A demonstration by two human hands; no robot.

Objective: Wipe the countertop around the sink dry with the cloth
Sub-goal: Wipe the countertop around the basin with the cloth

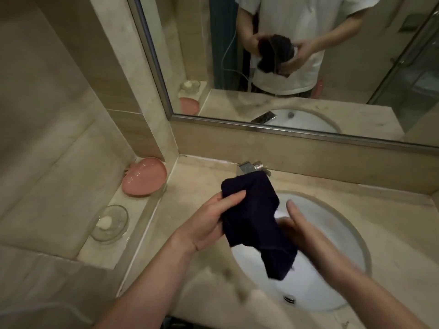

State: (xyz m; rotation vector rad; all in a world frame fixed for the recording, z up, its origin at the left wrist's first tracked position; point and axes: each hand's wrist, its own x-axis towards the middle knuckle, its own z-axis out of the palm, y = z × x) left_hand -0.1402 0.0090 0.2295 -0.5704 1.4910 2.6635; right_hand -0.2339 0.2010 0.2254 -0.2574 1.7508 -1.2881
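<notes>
The dark navy cloth (256, 217) is up in the air over the sink (332, 276), bunched and drooping, its top corner in front of the chrome faucet (249, 167) and its tail hanging down over the white bowl. The left hand (211, 222) has it by the upper edge, thumb pressed on the front of the fabric and fingers curled in behind, a firm pinch. The right hand (299, 224) comes in from the other side, blurred, index finger straight and pointing up, palm and lower fingers against the cloth's right side; whether those lower fingers close round the fabric, I cannot tell. Both forearms reach in from the bottom of the frame.

Around the basin lies the beige marble countertop (392, 222), and the cloth is not touching it. Off to the left, on a raised ledge (123, 210), a pink dish (145, 176) leans in the corner, and nearer the camera sits a clear glass soap dish (110, 224) with a pale bar in it. Behind the faucet, the mirror (356, 79) shows a person in a white shirt holding the same dark bundle with both hands.
</notes>
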